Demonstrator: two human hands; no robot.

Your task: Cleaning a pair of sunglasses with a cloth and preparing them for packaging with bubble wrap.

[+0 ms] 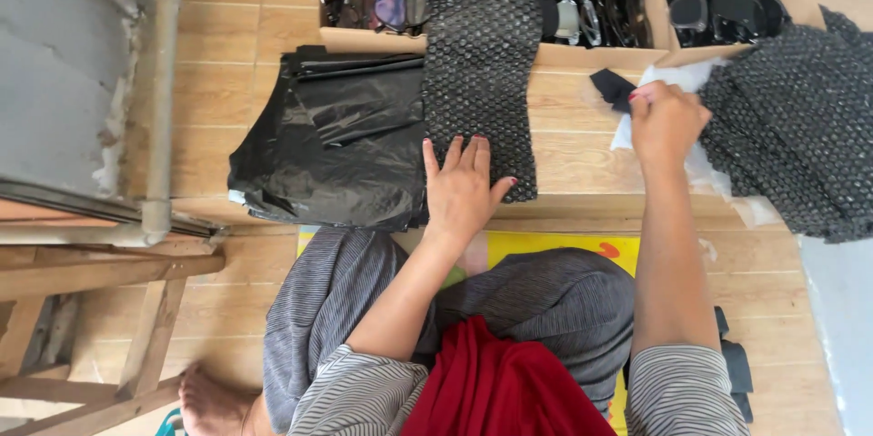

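— Hands?
— My left hand [464, 183] lies flat, fingers spread, pressing the near end of a black bubble-wrap strip [480, 72] on the floor. My right hand [666, 122] is pinched on white tissue paper [684, 81] beside a small black pouch [611, 87].
— Containers?
— Far side: three cardboard boxes [596, 56] of glasses. Black plastic bags [338, 140] lie left.

Grey pinstriped short sleeves, matching grey striped trousers, red cloth at the chest, red-painted fingernails, bare foot
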